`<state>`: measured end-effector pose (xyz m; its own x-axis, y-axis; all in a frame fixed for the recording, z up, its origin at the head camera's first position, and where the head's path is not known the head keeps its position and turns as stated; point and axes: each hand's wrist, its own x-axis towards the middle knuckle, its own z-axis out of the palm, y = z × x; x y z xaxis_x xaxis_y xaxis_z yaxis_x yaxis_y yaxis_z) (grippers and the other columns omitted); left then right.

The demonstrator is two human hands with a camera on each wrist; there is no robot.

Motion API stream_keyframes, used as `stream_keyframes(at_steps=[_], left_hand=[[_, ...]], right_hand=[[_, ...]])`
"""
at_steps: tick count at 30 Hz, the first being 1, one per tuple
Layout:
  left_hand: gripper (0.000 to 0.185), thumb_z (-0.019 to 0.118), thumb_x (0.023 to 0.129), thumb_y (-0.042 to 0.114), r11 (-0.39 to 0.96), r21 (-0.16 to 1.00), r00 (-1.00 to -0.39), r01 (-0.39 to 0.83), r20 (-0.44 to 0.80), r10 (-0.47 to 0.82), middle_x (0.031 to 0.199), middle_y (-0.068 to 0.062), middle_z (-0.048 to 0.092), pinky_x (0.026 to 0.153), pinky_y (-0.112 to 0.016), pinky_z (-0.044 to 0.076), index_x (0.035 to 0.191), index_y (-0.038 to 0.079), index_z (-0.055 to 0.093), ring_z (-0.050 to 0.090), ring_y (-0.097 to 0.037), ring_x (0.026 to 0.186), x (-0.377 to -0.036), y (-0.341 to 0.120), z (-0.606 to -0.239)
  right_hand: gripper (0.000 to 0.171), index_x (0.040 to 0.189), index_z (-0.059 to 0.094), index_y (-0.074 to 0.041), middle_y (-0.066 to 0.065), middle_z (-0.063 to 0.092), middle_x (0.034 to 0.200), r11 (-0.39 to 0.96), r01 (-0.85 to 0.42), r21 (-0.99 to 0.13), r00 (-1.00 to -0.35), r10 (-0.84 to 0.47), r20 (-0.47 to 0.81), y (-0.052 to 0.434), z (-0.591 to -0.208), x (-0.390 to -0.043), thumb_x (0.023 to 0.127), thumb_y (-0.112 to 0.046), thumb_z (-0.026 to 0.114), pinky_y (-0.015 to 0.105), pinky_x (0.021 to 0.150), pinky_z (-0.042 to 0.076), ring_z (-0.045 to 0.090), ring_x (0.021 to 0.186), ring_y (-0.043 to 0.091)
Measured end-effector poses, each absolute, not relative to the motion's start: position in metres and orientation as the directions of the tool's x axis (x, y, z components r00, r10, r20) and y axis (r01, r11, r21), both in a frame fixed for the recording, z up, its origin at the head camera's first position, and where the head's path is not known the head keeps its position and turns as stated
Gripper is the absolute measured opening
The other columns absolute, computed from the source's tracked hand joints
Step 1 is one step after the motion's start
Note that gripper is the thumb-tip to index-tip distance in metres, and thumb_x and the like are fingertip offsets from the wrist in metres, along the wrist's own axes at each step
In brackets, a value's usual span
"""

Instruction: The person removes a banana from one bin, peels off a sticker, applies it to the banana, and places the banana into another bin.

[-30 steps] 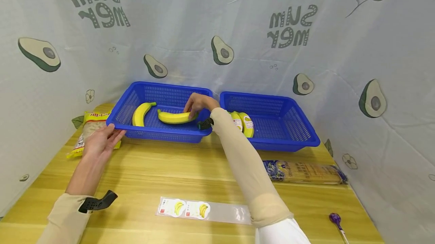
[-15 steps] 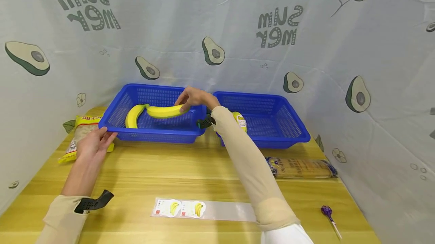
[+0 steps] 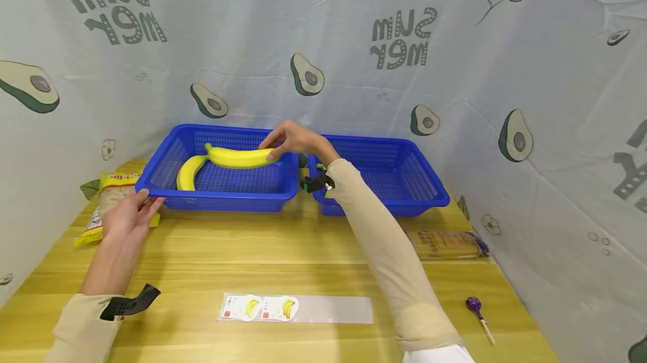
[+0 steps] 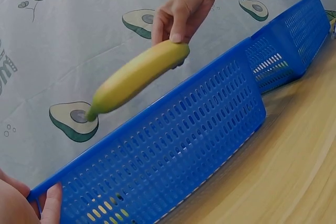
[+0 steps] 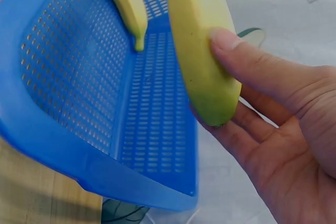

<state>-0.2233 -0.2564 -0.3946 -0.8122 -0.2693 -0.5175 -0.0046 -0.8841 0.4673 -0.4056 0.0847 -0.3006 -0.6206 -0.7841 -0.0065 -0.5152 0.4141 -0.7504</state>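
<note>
Now the curved yellow banana point(image 3: 237, 157) is up off the mesh floor of the left blue plastic basket point(image 3: 167, 165); a second ago it lay flat on that floor beside its neighbour, and half a second ago it was only just rising. I read that as the pick being made: the fruit is free of the basket and ready to be carried elsewhere. My right hand point(image 3: 293, 139) pinches its blunt end, thumb on one face and fingers curled under the other, as the right wrist view shows plainly. The banana hangs above the basket's middle, near rim height, its long axis roughly level and running left to right, with the stem tip pointing left and slightly back toward the avocado-print cloth backdrop point(image 3: 354, 71). Below it a second yellow banana point(image 3: 188, 172) lies in the basket's left part. My left hand point(image 3: 126, 216) steadies the basket's near left corner, fingers laid against the rim. To the right stands a second blue plastic basket point(image 3: 404, 183), just beside the first.
</note>
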Motion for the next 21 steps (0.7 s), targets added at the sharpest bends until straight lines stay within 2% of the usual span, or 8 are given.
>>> stream_keyframes(at_steps=[6,12,15,18,21], left_hand=[[0.075,0.065,0.103,-0.005,-0.88,0.475,-0.829,-0.001,-0.493,-0.265,0.114,-0.002,0.065,0.101,-0.03,0.057,0.166,0.025,0.036,0.055,-0.007,0.134,-0.221,-0.256,-0.397],[0.076,0.065,0.103,-0.005,-0.884,0.467,-0.837,0.001,-0.484,-0.256,0.111,-0.002,0.066,0.101,-0.03,0.056,0.166,0.026,0.034,0.058,-0.007,0.131,-0.219,-0.258,-0.397],[0.069,0.065,0.103,-0.005,-0.887,0.461,-0.833,0.007,-0.488,-0.26,0.109,-0.003,0.067,0.1,-0.03,0.057,0.161,0.025,0.042,0.06,-0.007,0.128,-0.219,-0.258,-0.398],[0.054,0.066,0.102,-0.005,-0.891,0.454,-0.827,0.022,-0.493,-0.271,0.108,-0.003,0.068,0.097,-0.03,0.059,0.148,0.021,0.055,0.062,-0.008,0.126,-0.219,-0.257,-0.399],[0.056,0.067,0.102,-0.005,-0.894,0.447,-0.818,0.031,-0.503,-0.28,0.109,-0.003,0.069,0.096,-0.03,0.06,0.149,0.022,0.055,0.063,-0.008,0.125,-0.219,-0.256,-0.399]], right_hand=[[0.03,0.123,0.079,0.004,0.017,0.079,0.119,0.369,-0.566,-0.737,-0.605,-0.794,0.068,0.089,-0.298,-0.391,0.093,0.001,0.083,0.034,0.092,0.063,0.077,0.108,0.026],[0.03,0.121,0.079,0.005,0.018,0.08,0.116,0.311,-0.606,-0.732,-0.566,-0.815,0.123,0.09,-0.299,-0.376,0.091,0.003,0.084,0.034,0.091,0.064,0.078,0.104,0.025],[0.03,0.12,0.079,0.006,0.019,0.08,0.116,0.288,-0.608,-0.74,-0.556,-0.82,0.138,0.093,-0.298,-0.368,0.091,0.005,0.084,0.035,0.091,0.064,0.078,0.103,0.025],[0.029,0.12,0.078,0.008,0.02,0.079,0.117,0.272,-0.608,-0.745,-0.544,-0.827,0.142,0.098,-0.295,-0.361,0.091,0.006,0.083,0.036,0.091,0.064,0.078,0.104,0.026],[0.029,0.12,0.077,0.01,0.023,0.078,0.118,0.239,-0.592,-0.77,-0.529,-0.836,0.147,0.103,-0.294,-0.354,0.091,0.008,0.081,0.039,0.092,0.065,0.078,0.104,0.028]])
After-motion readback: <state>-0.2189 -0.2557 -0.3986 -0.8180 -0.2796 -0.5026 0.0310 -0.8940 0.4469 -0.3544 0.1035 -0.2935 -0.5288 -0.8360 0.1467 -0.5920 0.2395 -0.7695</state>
